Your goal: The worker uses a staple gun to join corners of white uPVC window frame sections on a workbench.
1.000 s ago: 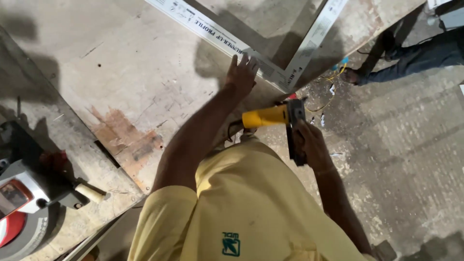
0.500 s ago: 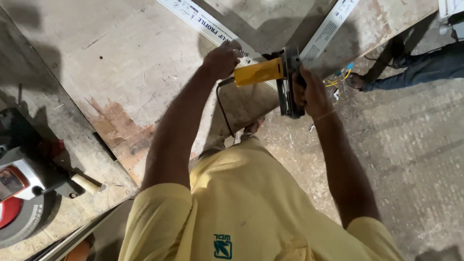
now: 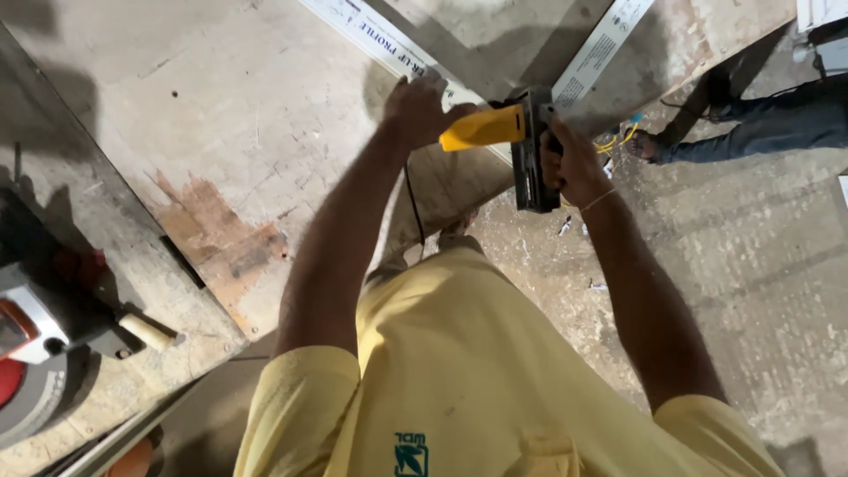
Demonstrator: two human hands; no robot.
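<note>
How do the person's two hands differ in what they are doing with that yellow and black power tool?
The left hand closes over the rear end of the tool's yellow body; the right hand wraps the black handle. The left arm reaches across the wooden board; the right arm is over the concrete floor. Both hands are bare and grip the same tool.

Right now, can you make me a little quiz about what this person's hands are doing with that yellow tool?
1. True or false: the yellow power tool lies on the floor, untouched.
2. Which hand wraps the tool's black handle?
A. left hand
B. right hand
C. neither
3. Fill in: the left hand rests at the tool's yellow end, over a long white ___ strip on the wooden board.

Key
1. False: both hands are on it.
2. B.
3. Metal. It seems to be a frame piece; a second strip meets it at an angle.
</note>
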